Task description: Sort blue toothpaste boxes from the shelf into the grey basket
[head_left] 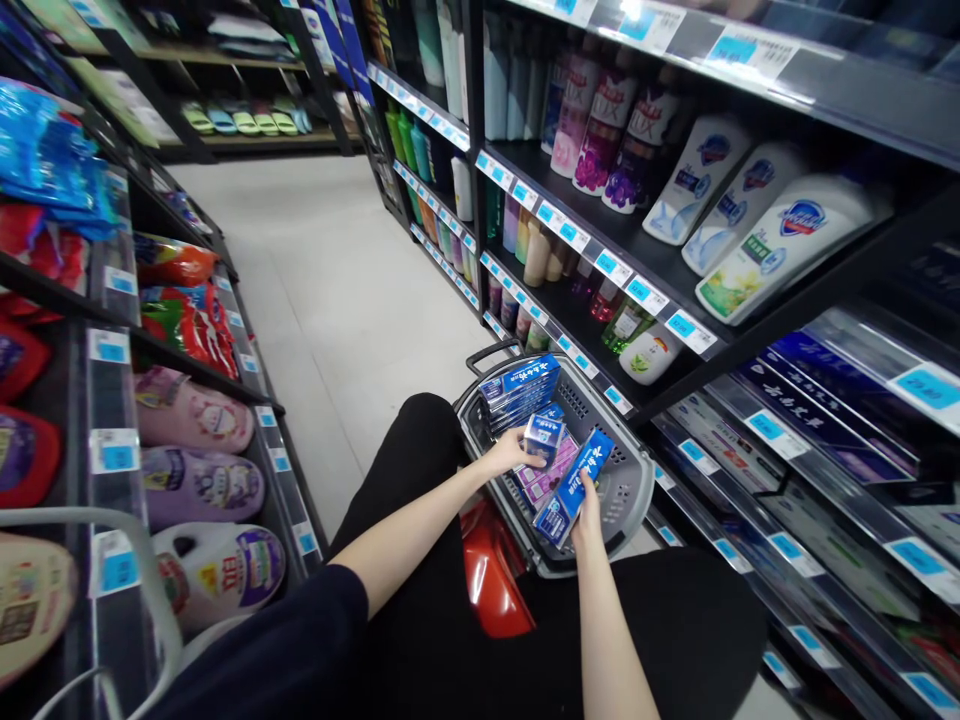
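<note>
A grey shopping basket (643,500) stands between my knees, with both my hands over it. My left hand (507,453) is closed around a blue toothpaste box (544,438), whose small end faces up. In my right hand (589,510) is a long blue and white toothpaste box (576,482), gripped along its edge and tilted at the basket's near right side. Several blue boxes (521,388) stand in a row at the basket's far left end. Pink-purple boxes (541,486) lie on the bottom, partly covered by my hands and the boxes they hold.
On the right, shelves carry body wash bottles (795,245) and, lower down, toothpaste boxes (810,390). Detergent bottles (214,568) and bagged goods line the left shelves. A shiny red object (496,580) is under the basket's near side. Pale floor (300,260) runs ahead between the shelves.
</note>
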